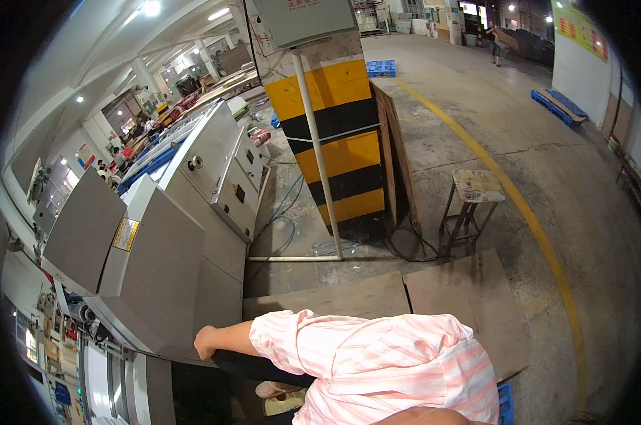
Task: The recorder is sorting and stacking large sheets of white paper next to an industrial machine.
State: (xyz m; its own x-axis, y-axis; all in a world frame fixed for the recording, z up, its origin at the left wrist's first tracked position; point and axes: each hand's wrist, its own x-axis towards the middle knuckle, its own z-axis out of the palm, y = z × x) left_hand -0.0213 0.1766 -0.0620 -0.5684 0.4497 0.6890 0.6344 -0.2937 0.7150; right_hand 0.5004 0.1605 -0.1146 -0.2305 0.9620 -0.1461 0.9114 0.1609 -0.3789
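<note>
My right arm, in a pink-and-white striped sleeve [377,347], stretches to the left. At its end my right hand [206,342] is bent down at the black trouser leg [257,366], close to the grey machine cover [157,290]. Its fingers are turned away and hidden, so their closure cannot be made out. A shoe [274,389] shows below the leg. My left hand is out of the picture. A yellow label [126,234] is on the machine's cover, and rollers [97,322] show under its edge.
A yellow-and-black striped pillar [327,127] stands ahead, with brown boards [398,163] leaning on it. A white pipe [313,156] runs down in front. To the right are a worn stool [476,185], a yellow floor line [526,205] and blue pallets [558,108]. A person [494,46] is far back.
</note>
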